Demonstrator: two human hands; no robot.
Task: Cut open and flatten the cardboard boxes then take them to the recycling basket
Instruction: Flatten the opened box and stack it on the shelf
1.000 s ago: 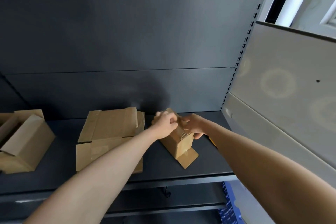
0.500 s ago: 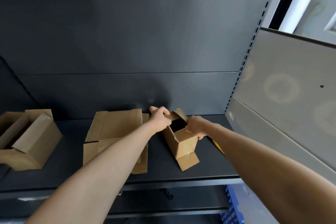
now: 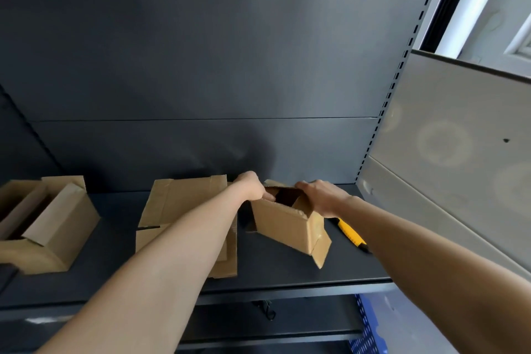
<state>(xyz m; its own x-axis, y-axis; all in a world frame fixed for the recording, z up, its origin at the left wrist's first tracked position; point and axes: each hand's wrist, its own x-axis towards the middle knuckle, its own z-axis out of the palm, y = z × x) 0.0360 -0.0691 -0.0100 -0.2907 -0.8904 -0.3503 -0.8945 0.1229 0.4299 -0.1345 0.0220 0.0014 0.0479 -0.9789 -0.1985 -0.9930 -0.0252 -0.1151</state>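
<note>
Your left hand (image 3: 253, 188) grips one top edge of the small box (image 3: 287, 227) and your right hand (image 3: 321, 197) grips the opposite edge, probably to pull the opening apart for flattening. The box stands tilted on the shelf (image 3: 273, 273), the yellow knife (image 3: 349, 233) just beside it. No writing is readable on the cardboard.

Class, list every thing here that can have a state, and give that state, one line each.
small box: top open, standing on the shelf, not flattened
left hand: grips the small box's left rim
right hand: grips its right rim
middle box: flaps open, lying on the shelf
left box: flaps open, not flattened
yellow knife: lying on the shelf, in no hand
</note>
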